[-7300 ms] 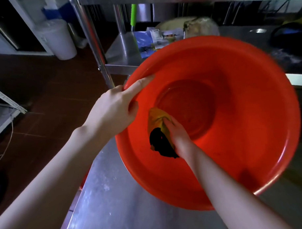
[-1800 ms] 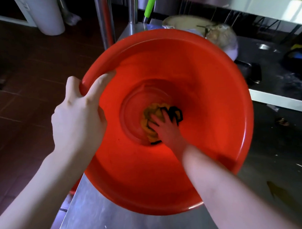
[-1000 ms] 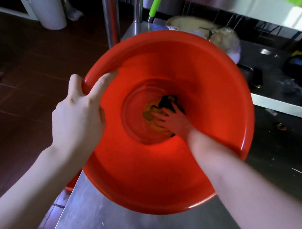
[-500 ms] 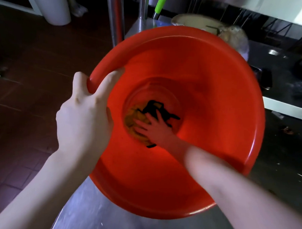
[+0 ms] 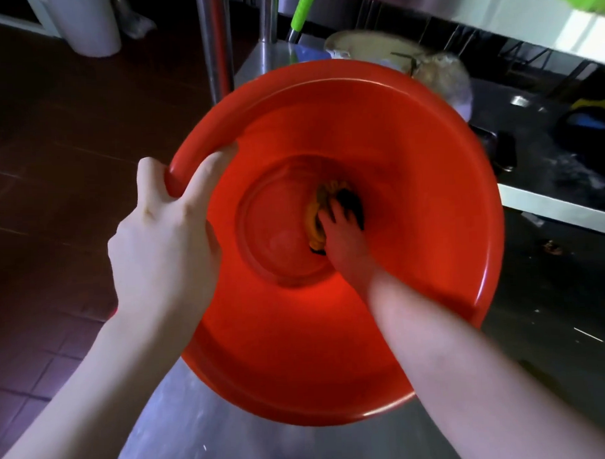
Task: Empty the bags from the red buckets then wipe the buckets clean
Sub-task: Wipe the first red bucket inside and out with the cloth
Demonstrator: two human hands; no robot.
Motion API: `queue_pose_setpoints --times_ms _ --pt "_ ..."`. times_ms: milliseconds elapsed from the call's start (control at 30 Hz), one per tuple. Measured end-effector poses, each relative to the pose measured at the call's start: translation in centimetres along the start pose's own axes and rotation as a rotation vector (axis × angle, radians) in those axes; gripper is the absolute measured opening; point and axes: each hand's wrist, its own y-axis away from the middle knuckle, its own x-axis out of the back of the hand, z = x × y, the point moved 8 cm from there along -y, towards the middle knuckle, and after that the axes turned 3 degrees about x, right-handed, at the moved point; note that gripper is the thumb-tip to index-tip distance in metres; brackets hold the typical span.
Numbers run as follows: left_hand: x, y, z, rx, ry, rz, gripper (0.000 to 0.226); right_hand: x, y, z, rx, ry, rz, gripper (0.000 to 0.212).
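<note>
Surroundings: steel table (image 5: 184, 429) runs along the bottom of the view, with dark tiled floor (image 5: 52, 169) to its left.
Behind the bucket: a steel post (image 5: 215, 43) rises just beyond the far rim, and a green handle (image 5: 302, 9) leans beside it. A pale round dish (image 5: 366, 45) and a blurred, pale rounded thing (image 5: 443, 76) sit partly hidden by the rim.
Far left: a white bin (image 5: 91, 27) stands on the floor, well apart from the table.
Right side: a dark lower surface with a white edge (image 5: 550, 207) carries a blue and yellow object (image 5: 592, 116), too dim to name.
In the way: the right forearm crosses the near wall of the bucket and hides part of it. The right hand covers much of the cloth.
Red bucket (image 5: 415, 259): it is tilted, with its mouth turned up toward the camera, and lies over the table's left corner with its left rim out past the table edge.
Cloth (image 5: 313, 222): yellow and black, it is bunched on the right side of the bucket's round base.
Left hand (image 5: 164, 248): it grips the left rim, thumb (image 5: 216, 163) inside against the wall and fingers (image 5: 151, 169) curled over the outside.
Right hand (image 5: 344, 241): it reaches deep into the bucket, with its fingers (image 5: 331, 207) spread fairly straight on top of the cloth, pressing it against the base.
</note>
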Motion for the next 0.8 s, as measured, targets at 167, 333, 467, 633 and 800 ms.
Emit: queue_pose_setpoints --times_ms 167,333,467,633,800 --pt "0.0 0.1 0.0 0.011 0.021 -0.015 0.080 -3.0 4.3 -2.7 0.067 0.082 -0.214 0.047" --pt "0.1 0.5 -0.4 -0.003 0.043 -0.019 0.079 -3.6 7.4 -7.3 0.158 -0.116 -0.322 0.036" --pt "0.3 1.2 0.1 -0.021 0.049 -0.023 0.080 -3.7 6.6 -11.1 0.063 -0.521 -0.369 0.033" --pt "0.3 0.8 1.0 -0.057 0.037 -0.033 0.082 -3.8 5.6 -11.9 0.055 -0.589 -0.399 0.048" --pt "0.0 1.1 0.4 -0.046 0.042 -0.073 0.083 -3.0 6.6 -5.2 0.080 0.008 -0.406 0.049"
